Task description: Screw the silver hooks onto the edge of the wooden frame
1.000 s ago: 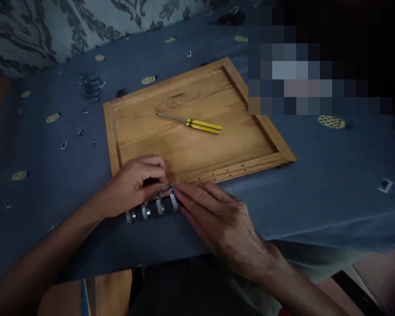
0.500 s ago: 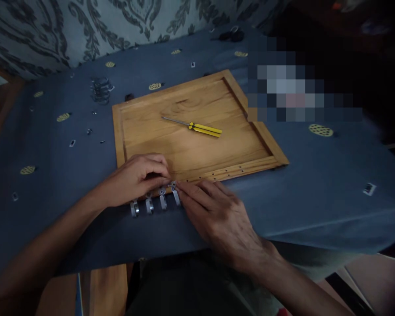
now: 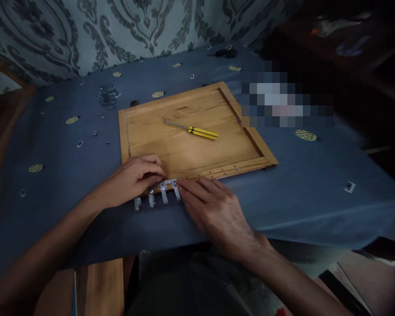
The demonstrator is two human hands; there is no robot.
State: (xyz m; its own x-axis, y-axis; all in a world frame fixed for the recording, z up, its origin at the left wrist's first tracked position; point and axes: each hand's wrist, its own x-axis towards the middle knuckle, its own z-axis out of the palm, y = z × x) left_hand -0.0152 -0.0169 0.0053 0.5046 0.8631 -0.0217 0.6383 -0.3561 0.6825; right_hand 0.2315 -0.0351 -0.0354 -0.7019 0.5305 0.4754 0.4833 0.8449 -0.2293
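Yellow screwdriver on framed panel

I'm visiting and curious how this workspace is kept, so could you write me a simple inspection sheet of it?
Surface: blue tablecloth with yellow-and-dark printed motifs.
Job's things: framed wooden panel, with dark holes along its near rail; four metal pieces at that rail, left of the holes; yellow-handled screwdriver lying on the panel.
Clutter: small loose parts and a jumbled pile left of the panel; dark object beyond it, unclear.
Hands: left hand at the near rail; right hand with fingertips at the rightmost metal piece; exact grips unclear.
Cables: nothing seen.
Surroundings: patterned backdrop behind; right side dark, partly pixelated.
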